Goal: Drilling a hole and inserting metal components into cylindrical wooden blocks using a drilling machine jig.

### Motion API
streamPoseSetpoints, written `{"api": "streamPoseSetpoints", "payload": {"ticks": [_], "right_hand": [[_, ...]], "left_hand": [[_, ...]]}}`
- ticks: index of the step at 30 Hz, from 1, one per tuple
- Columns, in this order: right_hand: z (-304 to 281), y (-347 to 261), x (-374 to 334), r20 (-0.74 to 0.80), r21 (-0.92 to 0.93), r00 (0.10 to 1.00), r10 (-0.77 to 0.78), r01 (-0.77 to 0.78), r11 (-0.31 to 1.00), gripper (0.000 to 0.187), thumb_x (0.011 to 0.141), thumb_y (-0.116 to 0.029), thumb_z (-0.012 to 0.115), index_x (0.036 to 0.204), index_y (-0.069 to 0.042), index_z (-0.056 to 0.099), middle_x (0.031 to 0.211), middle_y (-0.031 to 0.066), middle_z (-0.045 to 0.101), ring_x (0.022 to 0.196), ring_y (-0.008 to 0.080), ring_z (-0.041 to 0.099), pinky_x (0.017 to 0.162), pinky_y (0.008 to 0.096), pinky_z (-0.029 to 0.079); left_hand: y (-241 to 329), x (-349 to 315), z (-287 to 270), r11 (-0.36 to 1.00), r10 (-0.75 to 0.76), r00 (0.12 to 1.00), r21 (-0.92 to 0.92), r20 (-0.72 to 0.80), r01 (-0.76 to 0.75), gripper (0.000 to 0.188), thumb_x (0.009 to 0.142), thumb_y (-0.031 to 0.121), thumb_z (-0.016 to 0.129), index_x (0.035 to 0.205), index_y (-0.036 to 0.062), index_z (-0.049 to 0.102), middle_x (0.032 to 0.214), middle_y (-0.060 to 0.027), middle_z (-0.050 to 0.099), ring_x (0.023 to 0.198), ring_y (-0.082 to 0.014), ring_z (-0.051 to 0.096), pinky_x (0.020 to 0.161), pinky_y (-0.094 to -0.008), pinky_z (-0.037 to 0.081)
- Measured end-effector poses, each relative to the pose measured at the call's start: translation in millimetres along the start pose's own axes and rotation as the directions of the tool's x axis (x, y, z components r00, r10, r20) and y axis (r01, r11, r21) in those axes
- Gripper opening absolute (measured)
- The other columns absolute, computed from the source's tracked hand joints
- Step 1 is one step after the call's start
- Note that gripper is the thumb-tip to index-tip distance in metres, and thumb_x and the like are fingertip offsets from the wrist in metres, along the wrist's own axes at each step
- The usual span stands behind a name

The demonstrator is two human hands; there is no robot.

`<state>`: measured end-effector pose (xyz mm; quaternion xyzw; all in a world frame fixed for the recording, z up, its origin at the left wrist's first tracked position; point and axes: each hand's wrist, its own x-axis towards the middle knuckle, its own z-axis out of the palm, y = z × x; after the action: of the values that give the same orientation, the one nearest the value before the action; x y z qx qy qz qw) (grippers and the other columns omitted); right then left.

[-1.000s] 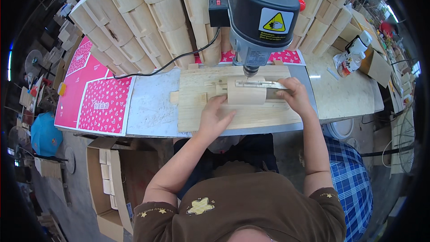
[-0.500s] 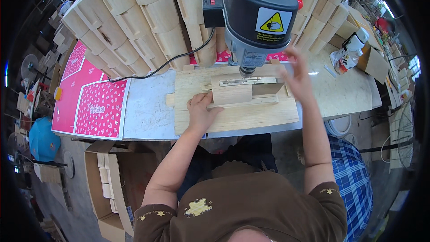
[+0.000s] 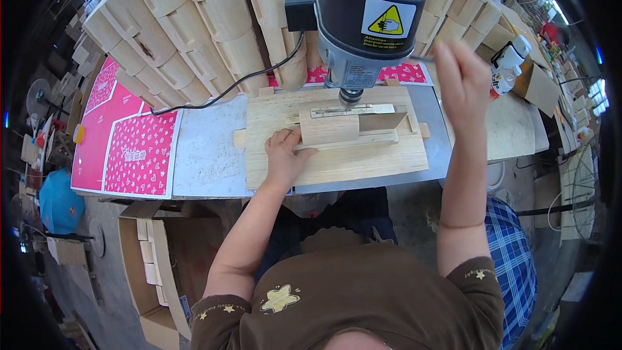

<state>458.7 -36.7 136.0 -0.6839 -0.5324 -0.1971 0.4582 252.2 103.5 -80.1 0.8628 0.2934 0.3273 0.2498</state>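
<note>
A curved pale wooden block point(image 3: 330, 128) lies in a wooden jig on a flat board point(image 3: 350, 172), under the chuck point(image 3: 350, 97) of a black and grey bench drill press point(image 3: 366, 13). My left hand point(image 3: 285, 155) holds the block at its left end, fingers bent against it and thumb stretched along the front. To the right of the drill press, my right hand point(image 3: 463, 81) is raised and closed around the feed handle; a short piece of its rod shows beside the fist, and the knob is hidden. A thin upright plate point(image 3: 382, 122) stands at the block's right.
Stacked curved wooden blocks point(image 3: 188, 26) form a wall behind the drill press. A black cable point(image 3: 240, 81) crosses to pink printed sheets point(image 3: 139, 152) on the left. White bottles point(image 3: 508, 68) stand at the right. Below the table's left side is an open cardboard box point(image 3: 165, 266) with wooden pieces.
My right hand has moved up and to the right from beside the jig and closed on the feed handle. My left hand has stayed on the block. The view has shifted slightly.
</note>
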Motion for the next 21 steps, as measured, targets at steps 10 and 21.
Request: {"api": "streamPoseSetpoints", "payload": {"ticks": [10, 21], "right_hand": [[63, 38, -105, -0.167, -0.042, 0.977, -0.129, 0.124, 0.991, 0.014, 0.077, -0.003, 0.058, 0.090, -0.002, 0.063, 0.072, 0.0091, 0.059, 0.066, 0.0231, 0.056, 0.064, 0.0334, 0.041], [25, 5, 11, -0.185, 0.147, 0.982, -0.029, 0.056, 0.988, 0.016, 0.082, -0.014, 0.058, 0.074, -0.001, 0.056, 0.058, 0.0127, 0.049, 0.050, 0.0219, 0.047, 0.049, 0.0311, 0.037]], "left_hand": [[-3, 1, 3, 0.997, -0.056, 0.996, -0.050, 0.076, 0.060, 0.052, 0.060, 0.022, 0.076, 0.109, 0.0116, 0.062, 0.083, -0.0018, 0.056, 0.087, -0.0214, 0.051, 0.085, -0.0378, 0.031], [-1, -2, 0, 0.998, -0.027, 0.999, 0.061, 0.047, 0.024, 0.052, 0.061, 0.024, 0.075, 0.110, 0.0110, 0.062, 0.086, -0.0021, 0.057, 0.090, -0.0216, 0.051, 0.088, -0.0387, 0.028]]}}
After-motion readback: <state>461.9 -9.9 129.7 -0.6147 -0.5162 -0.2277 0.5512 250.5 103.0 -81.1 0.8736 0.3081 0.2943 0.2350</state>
